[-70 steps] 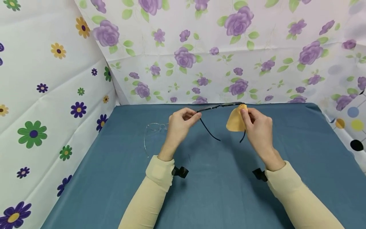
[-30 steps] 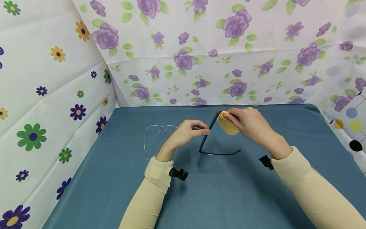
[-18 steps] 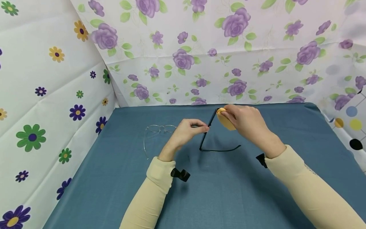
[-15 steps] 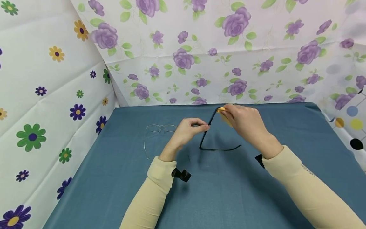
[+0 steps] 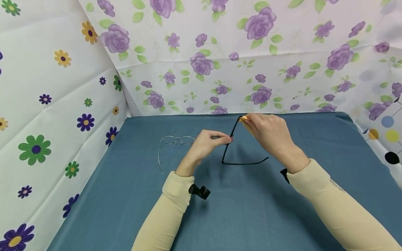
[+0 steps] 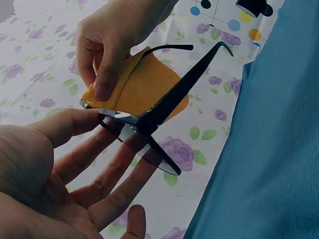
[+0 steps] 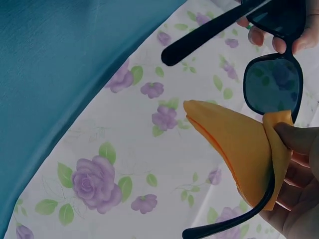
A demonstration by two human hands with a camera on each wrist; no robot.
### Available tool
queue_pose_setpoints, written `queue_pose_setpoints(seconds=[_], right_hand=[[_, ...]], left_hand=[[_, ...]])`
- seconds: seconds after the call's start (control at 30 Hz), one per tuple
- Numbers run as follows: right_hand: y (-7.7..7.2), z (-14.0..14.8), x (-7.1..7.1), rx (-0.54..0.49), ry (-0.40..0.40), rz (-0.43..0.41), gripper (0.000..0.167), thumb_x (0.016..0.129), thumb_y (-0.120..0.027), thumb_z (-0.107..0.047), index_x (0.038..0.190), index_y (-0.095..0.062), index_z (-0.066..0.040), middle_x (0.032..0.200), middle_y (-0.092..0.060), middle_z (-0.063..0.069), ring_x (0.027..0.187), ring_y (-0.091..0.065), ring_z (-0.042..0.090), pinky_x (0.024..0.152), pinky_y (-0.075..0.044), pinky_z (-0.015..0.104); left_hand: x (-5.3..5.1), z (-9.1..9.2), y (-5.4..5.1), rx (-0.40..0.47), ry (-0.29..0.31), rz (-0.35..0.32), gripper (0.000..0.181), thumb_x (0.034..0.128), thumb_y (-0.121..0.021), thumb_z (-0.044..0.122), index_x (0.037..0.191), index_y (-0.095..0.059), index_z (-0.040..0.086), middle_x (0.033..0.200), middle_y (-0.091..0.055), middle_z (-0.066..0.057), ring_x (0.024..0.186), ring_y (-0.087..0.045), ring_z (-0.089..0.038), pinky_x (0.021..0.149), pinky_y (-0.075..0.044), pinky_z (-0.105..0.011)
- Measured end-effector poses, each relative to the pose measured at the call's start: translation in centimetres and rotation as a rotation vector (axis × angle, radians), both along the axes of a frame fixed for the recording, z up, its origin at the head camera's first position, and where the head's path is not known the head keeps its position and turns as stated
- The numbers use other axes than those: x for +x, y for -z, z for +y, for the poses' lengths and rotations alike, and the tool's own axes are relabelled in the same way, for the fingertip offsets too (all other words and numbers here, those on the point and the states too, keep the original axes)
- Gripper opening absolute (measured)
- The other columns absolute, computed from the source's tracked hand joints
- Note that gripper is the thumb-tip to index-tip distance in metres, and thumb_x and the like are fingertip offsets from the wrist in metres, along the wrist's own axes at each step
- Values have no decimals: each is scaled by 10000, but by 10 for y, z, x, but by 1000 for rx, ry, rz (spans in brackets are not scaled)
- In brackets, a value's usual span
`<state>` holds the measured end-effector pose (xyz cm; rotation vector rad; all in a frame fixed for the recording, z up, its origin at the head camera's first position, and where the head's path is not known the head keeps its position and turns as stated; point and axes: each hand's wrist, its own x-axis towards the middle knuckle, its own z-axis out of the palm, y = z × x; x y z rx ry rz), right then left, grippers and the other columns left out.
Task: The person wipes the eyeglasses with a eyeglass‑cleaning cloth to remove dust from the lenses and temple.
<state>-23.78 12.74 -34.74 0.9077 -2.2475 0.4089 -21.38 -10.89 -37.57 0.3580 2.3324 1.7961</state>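
Note:
Dark-lensed sunglasses [image 5: 240, 164] with a black frame are held in the air above the table, temples unfolded. My left hand [image 5: 205, 143] pinches the frame near its middle, thumb on the top edge in the left wrist view. My right hand [image 5: 271, 137] pinches a yellow cloth [image 7: 237, 139] folded over the far corner of the frame, by the hinge. In the head view most of the cloth is hidden behind the right hand. One lens [image 7: 273, 84] shows between the hands in the right wrist view.
Thin wire-framed glasses [image 5: 187, 140] lie on the blue tablecloth [image 5: 125, 195] left of the held pair, partly hidden by my left hand. A flower-print curtain [image 5: 176, 87] stands behind the table, another at the left. Black wrist cameras [image 5: 199, 191] sit at both cuffs.
Since the earliest frame, the sunglasses have turned from level to steeply slanted, and my right hand has swung over the cloth. Lately the cloth has tilted out of sight behind the right hand.

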Motion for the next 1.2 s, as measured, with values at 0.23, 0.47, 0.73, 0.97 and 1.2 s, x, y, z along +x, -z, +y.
queue_pose_setpoints(seconds=[0.23, 0.47, 0.73, 0.97, 1.2], right_hand=[[0, -3, -2, 0, -10, 42, 171, 940, -788, -144, 1001, -717, -1, 846, -757, 157, 636, -691, 309, 593, -577, 463], [1, -4, -3, 2, -12, 133, 215, 937, -791, -161, 1044, -731, 15, 780, -720, 157, 607, -659, 296, 615, -562, 463], [3, 4, -7, -61, -16, 147, 190, 908, -819, -141, 1028, -740, -16, 783, -724, 135, 631, -674, 293, 631, -566, 473], [1, 15, -8, -78, -3, 141, 179, 886, -827, -81, 1029, -750, -9, 855, -758, 159, 706, -717, 328, 660, -574, 502], [0, 24, -10, -144, -24, 163, 164, 889, -815, -69, 1034, -758, -18, 877, -762, 164, 711, -713, 337, 650, -552, 511]], left_hand=[[0, 0, 0, 9, -14, -29, 273, 927, -817, 295, 1110, -821, 92, 1253, -712, -15, 1341, -541, -284, 1121, -421, -551], [1, 0, -1, 76, -52, -68, 271, 931, -814, 267, 1122, -817, 75, 1147, -761, -37, 1266, -594, -255, 1081, -475, -504], [0, -4, -2, 153, -70, -80, 265, 934, -810, 224, 1126, -806, 42, 1045, -785, -61, 1104, -673, -210, 1036, -529, -472], [0, -11, -6, 187, -72, -74, 244, 944, -794, 184, 1128, -799, 23, 1045, -788, -64, 1044, -711, -216, 980, -564, -370], [0, -24, -10, 231, -76, -68, 234, 956, -774, 160, 1137, -793, 12, 1062, -785, -64, 1079, -708, -228, 1054, -526, -461]])
